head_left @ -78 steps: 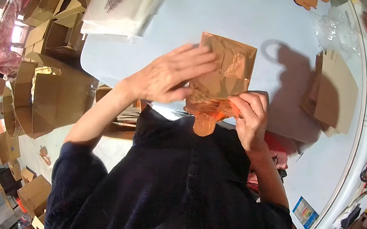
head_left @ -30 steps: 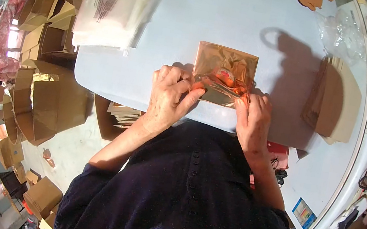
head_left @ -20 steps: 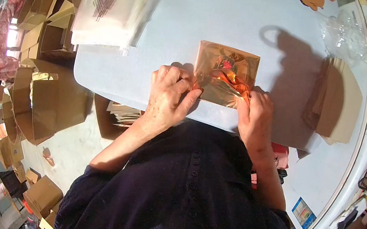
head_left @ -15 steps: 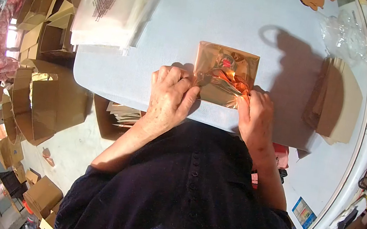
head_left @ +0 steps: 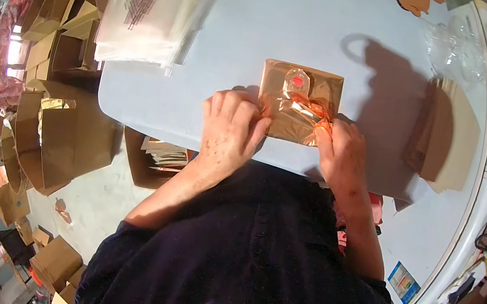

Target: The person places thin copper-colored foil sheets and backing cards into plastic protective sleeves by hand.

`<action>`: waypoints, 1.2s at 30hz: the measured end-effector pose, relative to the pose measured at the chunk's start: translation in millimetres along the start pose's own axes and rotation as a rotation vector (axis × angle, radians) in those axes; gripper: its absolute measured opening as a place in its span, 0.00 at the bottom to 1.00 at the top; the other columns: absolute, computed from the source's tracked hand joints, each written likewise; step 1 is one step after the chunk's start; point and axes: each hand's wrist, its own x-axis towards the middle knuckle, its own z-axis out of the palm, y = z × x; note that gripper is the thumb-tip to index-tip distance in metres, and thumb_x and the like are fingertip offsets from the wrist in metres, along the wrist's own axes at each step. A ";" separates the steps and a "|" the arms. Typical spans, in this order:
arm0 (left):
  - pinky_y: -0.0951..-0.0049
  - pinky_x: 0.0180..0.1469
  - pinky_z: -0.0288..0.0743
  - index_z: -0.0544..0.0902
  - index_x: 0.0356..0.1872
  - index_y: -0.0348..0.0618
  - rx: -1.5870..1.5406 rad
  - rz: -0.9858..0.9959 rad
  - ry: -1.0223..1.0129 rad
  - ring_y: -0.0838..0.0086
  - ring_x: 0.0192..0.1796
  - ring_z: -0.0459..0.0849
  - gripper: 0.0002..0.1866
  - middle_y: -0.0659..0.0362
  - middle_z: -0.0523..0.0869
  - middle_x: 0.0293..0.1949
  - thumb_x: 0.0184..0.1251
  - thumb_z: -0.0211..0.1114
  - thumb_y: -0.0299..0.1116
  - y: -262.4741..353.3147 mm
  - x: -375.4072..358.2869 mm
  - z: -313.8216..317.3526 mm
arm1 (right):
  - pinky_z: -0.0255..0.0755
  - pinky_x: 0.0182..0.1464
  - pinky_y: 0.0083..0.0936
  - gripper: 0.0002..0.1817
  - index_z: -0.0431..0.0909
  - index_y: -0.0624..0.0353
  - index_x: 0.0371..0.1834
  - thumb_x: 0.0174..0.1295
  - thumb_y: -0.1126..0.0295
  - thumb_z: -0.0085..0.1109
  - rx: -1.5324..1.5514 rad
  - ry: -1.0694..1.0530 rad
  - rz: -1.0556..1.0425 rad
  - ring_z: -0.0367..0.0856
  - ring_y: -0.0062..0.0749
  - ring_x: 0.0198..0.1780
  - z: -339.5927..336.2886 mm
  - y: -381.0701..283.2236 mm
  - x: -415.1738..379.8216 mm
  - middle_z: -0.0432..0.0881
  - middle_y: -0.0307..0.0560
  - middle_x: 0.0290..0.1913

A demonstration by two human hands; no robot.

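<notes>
On the table in front of me lies a square packet (head_left: 290, 124) in shiny copper-coloured film, with a pale tab and a red spot near its upper middle. The film is crumpled from the centre to the right edge. My left hand (head_left: 228, 125) is closed at the packet's left edge, thumb on the near corner and fingers curled beside it. At the right edge, my right hand (head_left: 341, 150) pinches the bunched film between thumb and fingers. The fingertips of both hands are partly hidden.
Clear plastic bags (head_left: 150, 14) are stacked at the table's (head_left: 245, 23) far left. A pile of brown card sheets (head_left: 452, 135) and crumpled clear plastic (head_left: 460, 50) sit on the right. Cardboard boxes (head_left: 68, 139) stand to the left, with an open box of papers (head_left: 162, 154) below the table edge.
The film over the packet's middle lies flatter, and the red spot shows more plainly. Both hands keep their places at the two sides, with only a slight shift.
</notes>
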 end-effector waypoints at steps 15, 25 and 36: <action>0.46 0.90 0.49 0.64 0.86 0.40 -0.001 0.342 -0.447 0.51 0.90 0.58 0.51 0.44 0.63 0.87 0.77 0.55 0.71 11.3 19.9 -1.7 | 0.77 0.47 0.57 0.14 0.80 0.63 0.36 0.74 0.62 0.64 0.010 0.017 -0.010 0.86 0.62 0.42 2.4 2.3 1.7 0.85 0.58 0.36; 0.45 0.90 0.48 0.60 0.87 0.36 0.083 0.321 -0.491 0.47 0.90 0.55 0.53 0.40 0.58 0.88 0.78 0.52 0.72 12.7 20.1 -0.6 | 0.76 0.45 0.52 0.11 0.79 0.63 0.41 0.71 0.66 0.69 0.231 0.035 0.050 0.84 0.61 0.42 -8.0 5.8 -10.5 0.85 0.60 0.38; 0.46 0.91 0.47 0.60 0.88 0.37 0.111 0.326 -0.485 0.48 0.91 0.54 0.54 0.40 0.57 0.88 0.78 0.51 0.73 14.3 20.3 -0.9 | 0.76 0.48 0.49 0.07 0.80 0.62 0.45 0.77 0.69 0.63 0.218 0.159 0.069 0.82 0.58 0.45 -2.2 10.6 -19.9 0.84 0.56 0.40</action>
